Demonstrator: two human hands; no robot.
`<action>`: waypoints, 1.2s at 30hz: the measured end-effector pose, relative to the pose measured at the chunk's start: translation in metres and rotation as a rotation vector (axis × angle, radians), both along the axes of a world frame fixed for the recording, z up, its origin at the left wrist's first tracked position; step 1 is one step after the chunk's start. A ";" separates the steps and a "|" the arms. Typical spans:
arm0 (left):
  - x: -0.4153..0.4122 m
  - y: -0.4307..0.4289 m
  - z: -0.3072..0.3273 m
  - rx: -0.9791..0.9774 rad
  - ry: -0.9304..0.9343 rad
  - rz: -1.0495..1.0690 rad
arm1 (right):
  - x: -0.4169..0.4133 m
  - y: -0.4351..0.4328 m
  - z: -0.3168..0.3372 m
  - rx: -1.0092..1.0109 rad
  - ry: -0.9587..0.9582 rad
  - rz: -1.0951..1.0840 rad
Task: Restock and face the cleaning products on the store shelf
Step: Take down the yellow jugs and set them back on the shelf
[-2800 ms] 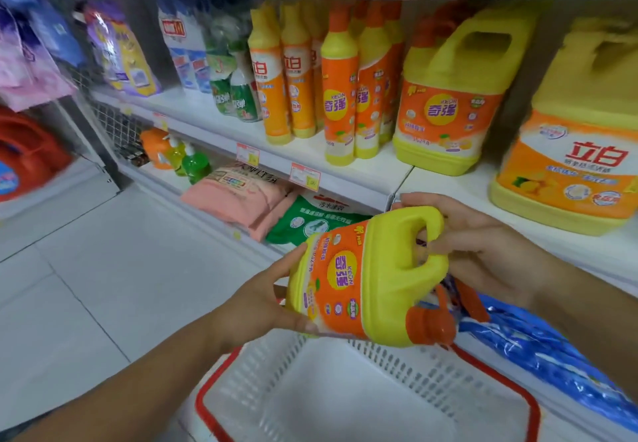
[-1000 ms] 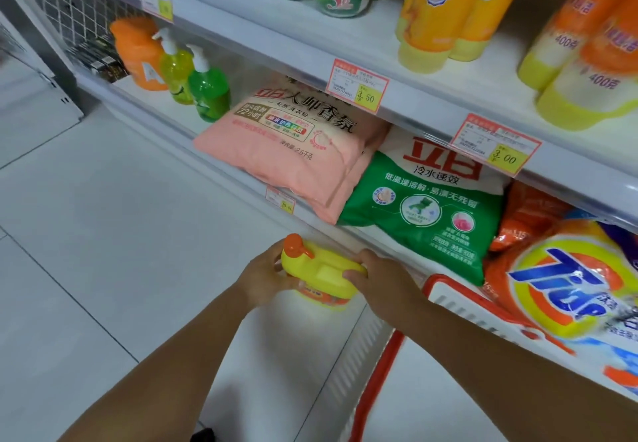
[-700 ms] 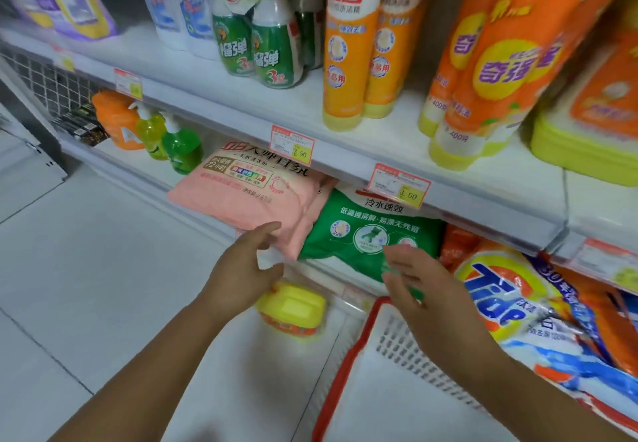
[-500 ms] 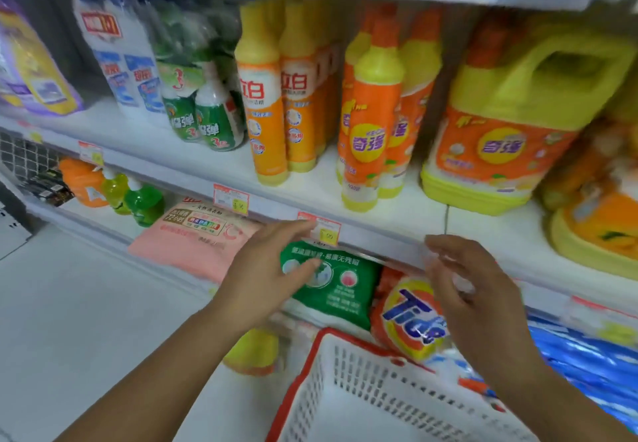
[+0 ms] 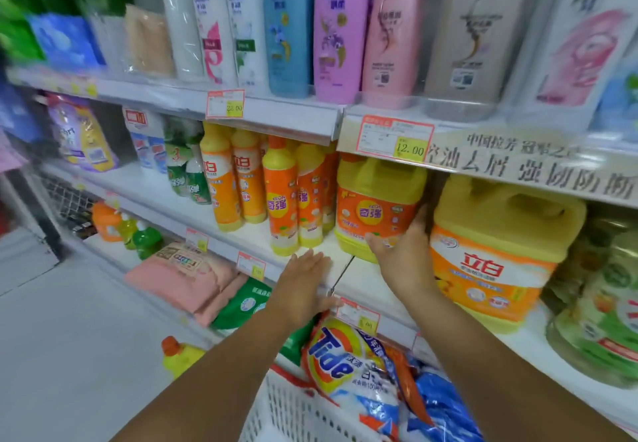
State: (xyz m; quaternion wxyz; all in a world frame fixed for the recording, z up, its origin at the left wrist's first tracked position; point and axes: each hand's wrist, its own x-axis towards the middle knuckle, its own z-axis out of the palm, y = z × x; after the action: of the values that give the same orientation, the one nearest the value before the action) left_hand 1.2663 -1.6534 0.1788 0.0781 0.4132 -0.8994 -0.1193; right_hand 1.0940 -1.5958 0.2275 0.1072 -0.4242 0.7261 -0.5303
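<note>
Head view is showing both hands now empty: small jug (image 5: pixel 179 355) left on the floor, right hand (image 5: pixel 400 251) spreading against shelved jug (image 5: pixel 376 206), left hand (image 5: pixel 303 286) lying flat on shelf edge (image 5: pixel 348 269), starting facing.

Just one view here, a wide-angle camera on the person's head. It sits close to the store shelf (image 5: pixel 348 279) and faces it a bit from the right, tilted down, so the rows run off to the left. Both forearms come in from the bottom edge. The edges bend and blur. No second view to compare overlap with.
</note>
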 end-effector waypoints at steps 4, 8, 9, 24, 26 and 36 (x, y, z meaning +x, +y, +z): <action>-0.004 0.000 0.006 0.019 -0.045 0.002 | -0.010 -0.014 -0.009 0.041 -0.048 0.014; -0.002 -0.010 -0.003 0.037 0.004 -0.021 | -0.004 -0.018 -0.021 0.031 0.059 -0.095; 0.000 -0.011 -0.007 0.040 0.024 -0.031 | -0.001 -0.017 -0.024 0.012 0.079 -0.117; 0.008 -0.064 0.019 0.452 0.426 -0.209 | 0.021 -0.004 -0.001 0.008 -0.168 -0.138; 0.006 -0.068 0.020 0.547 0.493 -0.256 | 0.025 0.014 0.000 -0.068 -0.284 -0.086; 0.008 -0.084 0.020 0.958 0.614 -0.409 | 0.035 0.043 0.020 -0.117 -0.360 0.010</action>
State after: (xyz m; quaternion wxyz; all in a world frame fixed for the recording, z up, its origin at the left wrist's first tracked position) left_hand 1.2741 -1.7378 0.1989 0.1149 0.1680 -0.7432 -0.6374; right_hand 1.1294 -1.5530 0.2476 0.2133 -0.3317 0.6611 -0.6383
